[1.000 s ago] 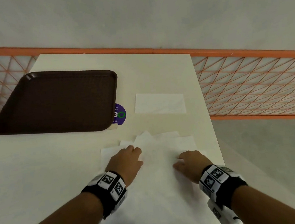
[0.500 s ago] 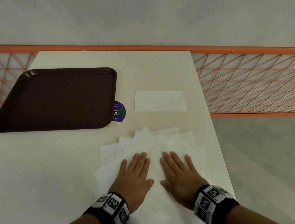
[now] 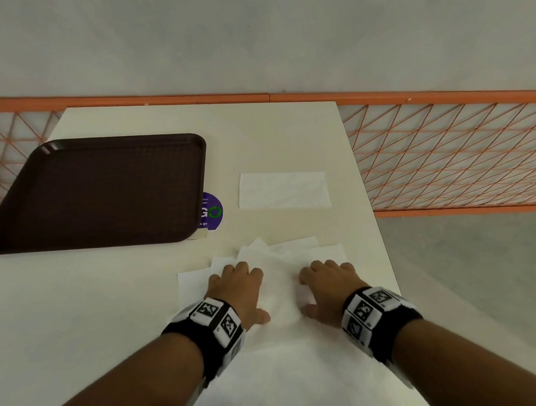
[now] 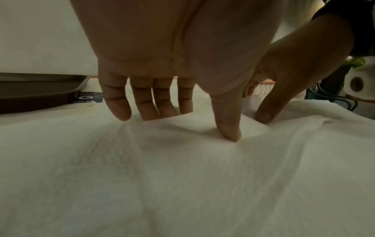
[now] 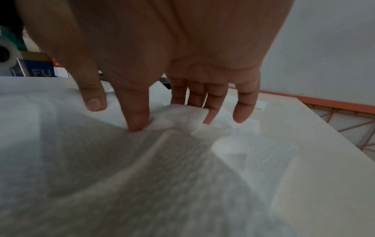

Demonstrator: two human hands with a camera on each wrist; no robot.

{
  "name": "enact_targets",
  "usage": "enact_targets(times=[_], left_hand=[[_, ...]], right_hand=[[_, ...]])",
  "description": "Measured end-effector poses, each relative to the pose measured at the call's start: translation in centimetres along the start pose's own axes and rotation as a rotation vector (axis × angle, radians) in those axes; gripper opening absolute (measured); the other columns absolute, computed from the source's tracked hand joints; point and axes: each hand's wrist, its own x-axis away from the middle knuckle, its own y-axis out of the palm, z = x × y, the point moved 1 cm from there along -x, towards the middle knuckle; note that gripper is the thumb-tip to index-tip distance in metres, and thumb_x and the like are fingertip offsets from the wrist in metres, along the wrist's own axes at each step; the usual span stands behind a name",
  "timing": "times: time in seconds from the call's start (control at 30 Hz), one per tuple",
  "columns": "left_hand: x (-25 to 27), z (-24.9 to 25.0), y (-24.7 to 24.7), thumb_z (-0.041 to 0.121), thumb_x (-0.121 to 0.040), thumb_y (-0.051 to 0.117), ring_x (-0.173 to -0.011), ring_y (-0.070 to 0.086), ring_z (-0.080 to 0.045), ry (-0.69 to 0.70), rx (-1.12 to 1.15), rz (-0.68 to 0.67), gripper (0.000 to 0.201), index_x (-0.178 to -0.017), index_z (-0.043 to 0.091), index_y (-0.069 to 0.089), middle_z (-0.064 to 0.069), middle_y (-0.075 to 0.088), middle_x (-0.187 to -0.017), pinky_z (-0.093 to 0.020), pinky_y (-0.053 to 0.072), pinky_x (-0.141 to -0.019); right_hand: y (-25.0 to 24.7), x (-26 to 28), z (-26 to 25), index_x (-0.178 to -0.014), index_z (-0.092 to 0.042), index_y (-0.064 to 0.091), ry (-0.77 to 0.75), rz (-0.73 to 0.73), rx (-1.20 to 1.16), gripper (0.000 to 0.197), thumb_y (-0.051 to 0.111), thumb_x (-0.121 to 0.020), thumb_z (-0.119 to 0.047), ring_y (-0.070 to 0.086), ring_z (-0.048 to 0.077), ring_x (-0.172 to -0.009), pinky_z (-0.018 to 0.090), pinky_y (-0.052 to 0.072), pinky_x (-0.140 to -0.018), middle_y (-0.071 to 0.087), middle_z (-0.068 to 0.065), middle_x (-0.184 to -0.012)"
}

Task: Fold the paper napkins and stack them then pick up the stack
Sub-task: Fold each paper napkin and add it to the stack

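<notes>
A loose pile of unfolded white napkins (image 3: 277, 268) lies on the cream table (image 3: 73, 325) near its right edge. My left hand (image 3: 236, 285) and right hand (image 3: 331, 282) arch over the pile side by side, with fingertips and thumbs pressing into the top sheet. In the left wrist view the left fingers (image 4: 119, 110) and thumb bear down on the paper. In the right wrist view the top napkin (image 5: 182, 115) buckles up between the right thumb and fingers (image 5: 243, 112). One folded napkin (image 3: 283, 190) lies flat farther back.
A dark brown tray (image 3: 91, 192) sits at the back left, partly covering a purple round sticker (image 3: 212, 210). The table's right edge (image 3: 376, 224) runs close to my right hand. An orange mesh railing (image 3: 454, 148) stands beyond the table.
Half a second ago both palms lay flat on the pile with fingers stretched out. Now both hands have arched up and slid apart, with only fingertips and thumbs on the paper.
</notes>
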Motion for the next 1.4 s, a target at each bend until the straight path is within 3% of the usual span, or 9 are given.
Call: enact_targets(times=[0.43, 0.6, 0.77, 0.9, 1.0, 1.07, 1.2, 1.27, 1.4], left_hand=[[2.3, -2.0, 0.2, 0.036, -0.097, 0.043, -0.097, 0.058, -0.019, 0.025, 0.276, 0.17, 0.022, -0.102, 0.022, 0.059, 0.004, 0.062, -0.101, -0.029, 0.043, -0.082], [3.2, -3.8, 1.1, 0.037, -0.101, 0.04, -0.107, 0.06, -0.015, 0.11, 0.292, 0.275, 0.031, -0.122, 0.029, 0.062, 0.008, 0.066, -0.117, -0.031, 0.046, -0.095], [3.8, -3.9, 0.9, 0.022, -0.069, 0.075, -0.052, 0.065, -0.01, 0.398, 0.14, 0.59, 0.019, -0.087, 0.026, 0.07, 0.009, 0.068, -0.063, -0.025, 0.054, -0.045], [4.4, -3.2, -1.5, 0.03, -0.082, 0.049, -0.073, 0.068, -0.007, 0.528, 0.208, 0.68, 0.029, -0.085, 0.02, 0.076, 0.009, 0.072, -0.085, -0.023, 0.057, -0.061], [4.1, -3.6, -3.2, 0.043, -0.09, 0.049, -0.089, 0.064, 0.0, 0.342, 0.612, 0.501, 0.033, -0.099, 0.022, 0.073, 0.015, 0.071, -0.097, -0.016, 0.049, -0.082], [3.4, -4.3, -3.8, 0.028, -0.089, 0.064, -0.092, 0.062, 0.007, 0.186, 0.867, 0.41, 0.012, -0.095, 0.023, 0.073, 0.016, 0.071, -0.095, -0.007, 0.045, -0.079], [1.8, -4.4, -3.0, 0.02, -0.086, 0.069, -0.089, 0.066, -0.012, -0.102, 1.442, 0.13, 0.011, -0.097, 0.017, 0.071, -0.001, 0.073, -0.099, -0.028, 0.052, -0.076], [1.4, -3.6, -1.8, 0.018, -0.09, 0.064, -0.095, 0.068, -0.025, -0.187, 1.684, -0.021, 0.019, -0.106, 0.009, 0.068, -0.011, 0.072, -0.105, -0.037, 0.055, -0.08], [-0.9, -3.1, -1.5, 0.021, -0.093, 0.06, -0.096, 0.068, -0.024, -0.271, 1.59, 0.059, 0.014, -0.1, 0.013, 0.069, -0.009, 0.072, -0.104, -0.035, 0.057, -0.07]], right_hand=[[0.8, 1.5, 0.8, -0.111, -0.023, 0.055, 0.023, 0.11, -0.204, 0.023, 0.047, -0.095, -0.037, 0.058, 0.021, -0.101, 0.032, 0.038, -0.09, 0.063, -0.003, -0.111], [1.5, 2.5, 2.1, -0.125, -0.029, 0.054, 0.023, 0.164, -0.372, 0.033, 0.05, -0.094, -0.041, 0.058, 0.019, -0.109, 0.026, 0.04, -0.092, 0.064, -0.008, -0.119], [1.1, 2.9, 1.8, -0.127, -0.028, 0.057, -0.065, 0.269, -0.42, 0.035, 0.055, -0.094, -0.041, 0.052, 0.014, -0.121, 0.023, 0.032, -0.102, 0.054, -0.012, -0.136], [1.3, 2.9, 1.6, -0.117, -0.023, 0.067, -0.094, 0.274, -0.431, 0.03, 0.058, -0.093, -0.039, 0.045, 0.01, -0.129, 0.022, 0.029, -0.107, 0.054, -0.009, -0.136], [0.4, 3.6, 1.9, -0.103, -0.025, 0.071, -0.016, 0.219, -0.705, 0.017, 0.063, -0.091, -0.036, 0.061, 0.002, -0.096, 0.014, 0.041, -0.085, 0.068, -0.017, -0.102], [-0.6, 4.1, 2.4, -0.087, -0.024, 0.073, 0.033, 0.224, -1.005, 0.004, 0.069, -0.087, -0.026, 0.064, 0.0, -0.073, 0.012, 0.045, -0.068, 0.071, -0.014, -0.08], [-1.5, 3.7, 3.9, -0.091, -0.008, 0.074, 0.131, 0.28, -1.384, 0.013, 0.071, -0.084, -0.018, 0.071, 0.025, -0.08, 0.035, 0.059, -0.07, 0.075, 0.007, -0.087], [-1.3, 2.7, 4.4, -0.09, -0.007, 0.074, 0.208, 0.31, -1.478, 0.013, 0.071, -0.084, -0.017, 0.069, 0.028, -0.073, 0.035, 0.056, -0.057, 0.075, 0.011, -0.086], [-1.0, -0.3, 5.5, -0.086, -0.007, 0.074, 0.346, 0.347, -1.521, 0.011, 0.072, -0.085, -0.017, 0.065, 0.024, -0.068, 0.031, 0.05, -0.054, 0.074, 0.016, -0.085]])
